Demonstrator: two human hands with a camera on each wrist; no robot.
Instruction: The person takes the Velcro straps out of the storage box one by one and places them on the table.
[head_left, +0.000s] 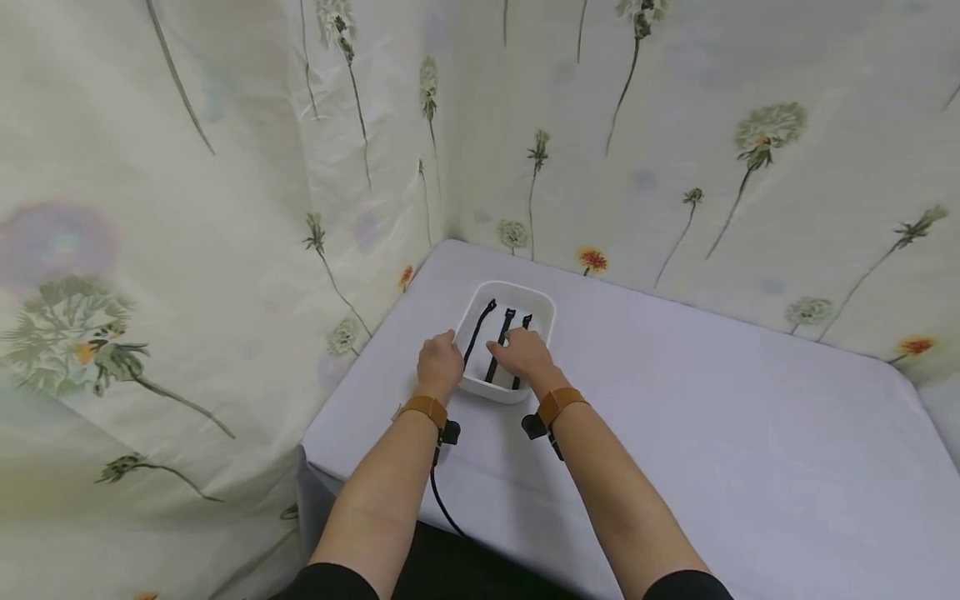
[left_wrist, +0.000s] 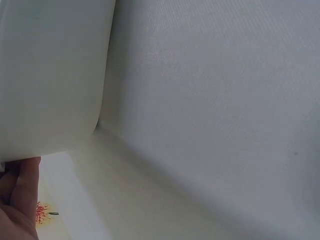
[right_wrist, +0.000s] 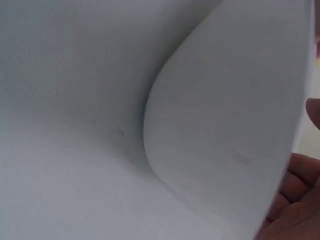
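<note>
A white plastic tray (head_left: 551, 321) with three slim black straps inside stands on the cloth-covered table. The left strap (head_left: 478, 327) slants, the middle strap (head_left: 504, 329) is partly behind my right thumb, and the right strap (head_left: 527, 320) is largely covered by my right hand. At the tray's left wall my left hand (head_left: 440, 364) grips the rim; its fingers (left_wrist: 27, 182) show by the tray edge in the left wrist view. My right hand (head_left: 527, 357) hovers over the tray's right side, thumb spread toward the middle strap, fingers (right_wrist: 295, 182) loosely bent.
A white cloth covers the table (head_left: 697, 417), whose back left corner meets two flower-patterned curtains (head_left: 360, 108). Both wrists wear brown straps (head_left: 562, 404) with small black cameras (head_left: 450, 432). A black cable (head_left: 442, 504) runs from the left wrist over the front edge.
</note>
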